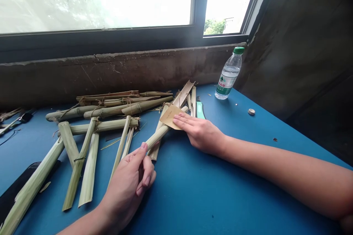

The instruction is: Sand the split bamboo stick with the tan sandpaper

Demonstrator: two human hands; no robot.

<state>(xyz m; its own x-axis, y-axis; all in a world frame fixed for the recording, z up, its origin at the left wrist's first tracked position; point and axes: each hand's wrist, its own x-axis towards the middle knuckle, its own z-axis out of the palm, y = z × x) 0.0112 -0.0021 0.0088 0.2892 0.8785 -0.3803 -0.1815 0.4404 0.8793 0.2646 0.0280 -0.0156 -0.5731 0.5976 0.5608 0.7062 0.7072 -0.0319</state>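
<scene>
My left hand [128, 187] is curled around the lower end of a pale green plant stalk [157, 136], which runs up and to the right. My right hand [200, 132] lies with its fingers on a small tan paper tag [169, 116]. The tag rests on a frame of crossed split stalks [182, 95], and my right thumb is hidden. To the left lie several split green stalks [88, 170] and a row of stalks tied with fibre [110, 110].
A blue table [176, 209] holds everything. A capped water bottle [228, 75] stands at the back right, near a small round disc [251, 112]. A green-handled tool [200, 111] lies behind my right hand. A dark flat object [16, 191] sits at the left edge, below a concrete sill [110, 75].
</scene>
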